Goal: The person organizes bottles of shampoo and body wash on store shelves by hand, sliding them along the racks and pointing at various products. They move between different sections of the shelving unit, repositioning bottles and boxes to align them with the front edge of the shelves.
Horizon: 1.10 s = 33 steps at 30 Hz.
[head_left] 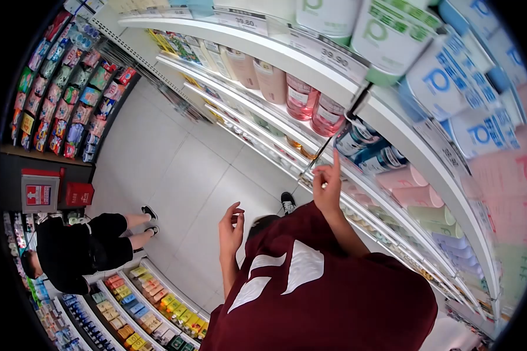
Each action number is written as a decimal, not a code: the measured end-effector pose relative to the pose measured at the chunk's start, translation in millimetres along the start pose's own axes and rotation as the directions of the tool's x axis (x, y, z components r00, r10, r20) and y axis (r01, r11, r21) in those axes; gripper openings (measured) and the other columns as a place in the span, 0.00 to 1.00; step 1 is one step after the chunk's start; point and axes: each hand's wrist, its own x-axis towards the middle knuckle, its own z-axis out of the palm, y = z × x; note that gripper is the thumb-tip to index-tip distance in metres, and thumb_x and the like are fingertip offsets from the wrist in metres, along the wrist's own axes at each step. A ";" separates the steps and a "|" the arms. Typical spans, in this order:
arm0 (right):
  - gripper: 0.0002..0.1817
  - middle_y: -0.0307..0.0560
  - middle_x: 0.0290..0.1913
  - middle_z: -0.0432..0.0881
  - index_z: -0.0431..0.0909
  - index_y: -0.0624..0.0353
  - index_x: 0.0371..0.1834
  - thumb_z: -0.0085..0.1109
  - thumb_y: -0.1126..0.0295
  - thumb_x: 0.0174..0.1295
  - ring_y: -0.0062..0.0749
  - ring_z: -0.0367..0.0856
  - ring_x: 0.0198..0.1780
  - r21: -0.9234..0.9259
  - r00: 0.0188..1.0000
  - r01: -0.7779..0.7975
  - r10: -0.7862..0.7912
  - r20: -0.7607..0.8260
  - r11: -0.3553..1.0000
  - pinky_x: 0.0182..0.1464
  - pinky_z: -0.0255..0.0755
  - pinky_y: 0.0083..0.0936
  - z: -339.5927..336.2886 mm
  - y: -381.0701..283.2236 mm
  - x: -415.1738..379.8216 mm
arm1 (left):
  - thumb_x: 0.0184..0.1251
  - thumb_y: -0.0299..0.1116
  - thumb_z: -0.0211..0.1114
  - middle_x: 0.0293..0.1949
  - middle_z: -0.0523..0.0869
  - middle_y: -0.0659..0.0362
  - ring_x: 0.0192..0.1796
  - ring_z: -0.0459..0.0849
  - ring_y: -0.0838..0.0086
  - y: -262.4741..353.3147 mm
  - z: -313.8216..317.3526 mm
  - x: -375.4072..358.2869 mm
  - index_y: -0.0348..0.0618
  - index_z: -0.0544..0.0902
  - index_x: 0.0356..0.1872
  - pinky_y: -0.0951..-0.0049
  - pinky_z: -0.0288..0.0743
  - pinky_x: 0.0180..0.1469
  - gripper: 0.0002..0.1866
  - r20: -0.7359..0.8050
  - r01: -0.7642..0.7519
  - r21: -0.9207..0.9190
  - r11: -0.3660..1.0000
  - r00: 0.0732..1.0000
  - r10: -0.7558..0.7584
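Note:
My right hand [328, 186] is raised at the edge of the shelves, its index finger extended and the other fingers loosely bent, holding nothing. The fingertip overlaps the shelf front just below two dark blue bottles [373, 153]. Beside those bottles stand pink-red bottles [315, 108] with white labels. A dark vertical strip [357, 102] runs up the shelf fronts close to my finger. Lower and to the left, my left hand [231, 227] hangs over the floor in front of my maroon shirt, fingers slightly bent and apart, with nothing in it.
White and green packs [392, 41] fill the upper shelf above price labels [334, 57]. A person in black [76, 248] stands at the lower left. A rack of colourful packets [64, 88] and low shelves of boxed goods [158, 298] border the tiled floor [175, 158].

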 end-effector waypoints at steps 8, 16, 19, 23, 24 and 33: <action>0.46 0.42 0.27 0.82 0.43 0.61 0.86 0.58 0.76 0.67 0.23 0.75 0.23 -0.064 0.985 -0.055 0.065 0.162 0.996 0.30 0.70 0.22 56.7 9.5 48.4 | 0.75 0.28 0.60 0.44 0.89 0.55 0.41 0.87 0.73 -0.7 -18.9 56.0 0.38 0.81 0.64 0.70 0.81 0.46 0.19 0.001 -0.049 -0.035 0.998 0.999 0.049; 0.39 0.37 0.32 0.82 0.50 0.62 0.84 0.55 0.79 0.71 0.15 0.73 0.28 -0.054 0.995 -0.074 0.071 -0.068 0.996 0.32 0.68 0.16 87.4 10.7 48.3 | 0.75 0.28 0.60 0.43 0.89 0.54 0.39 0.87 0.70 -19.0 -53.9 144.9 0.37 0.80 0.64 0.69 0.80 0.43 0.18 0.159 -0.122 -0.073 0.990 0.978 0.132; 0.39 0.37 0.31 0.82 0.50 0.63 0.84 0.54 0.80 0.71 0.14 0.72 0.28 -0.096 0.991 0.053 -0.064 -0.118 0.994 0.31 0.67 0.14 127.8 -7.1 68.0 | 0.75 0.28 0.60 0.43 0.89 0.54 0.38 0.86 0.70 -19.4 -77.7 188.6 0.37 0.80 0.64 0.69 0.80 0.42 0.18 0.192 -0.177 -0.082 0.981 0.963 0.190; 0.42 0.39 0.34 0.81 0.44 0.60 0.86 0.52 0.82 0.72 0.14 0.75 0.34 -0.056 0.996 -0.067 0.070 0.054 0.996 0.40 0.69 0.12 189.7 -33.7 98.8 | 0.75 0.27 0.60 0.43 0.89 0.54 0.37 0.86 0.70 -11.3 -125.9 235.3 0.38 0.80 0.63 0.69 0.80 0.42 0.18 0.214 -0.201 -0.069 0.977 0.954 0.212; 0.42 0.39 0.33 0.82 0.44 0.60 0.86 0.53 0.82 0.71 0.15 0.75 0.32 -0.020 0.999 -0.048 0.049 0.023 0.999 0.37 0.70 0.14 203.8 -35.4 106.6 | 0.74 0.26 0.60 0.44 0.89 0.54 0.36 0.86 0.70 -11.6 -139.1 244.3 0.37 0.80 0.64 0.69 0.79 0.41 0.19 0.203 -0.198 -0.104 0.975 0.955 0.216; 0.46 0.40 0.32 0.85 0.42 0.57 0.87 0.54 0.84 0.66 0.18 0.79 0.31 -0.088 0.953 -0.284 0.271 -0.138 0.955 0.40 0.73 0.15 267.8 -15.8 142.6 | 0.75 0.27 0.59 0.43 0.89 0.54 0.38 0.88 0.72 -52.5 -253.2 321.3 0.38 0.80 0.64 0.70 0.79 0.40 0.18 0.213 -0.191 -0.069 0.979 0.956 0.202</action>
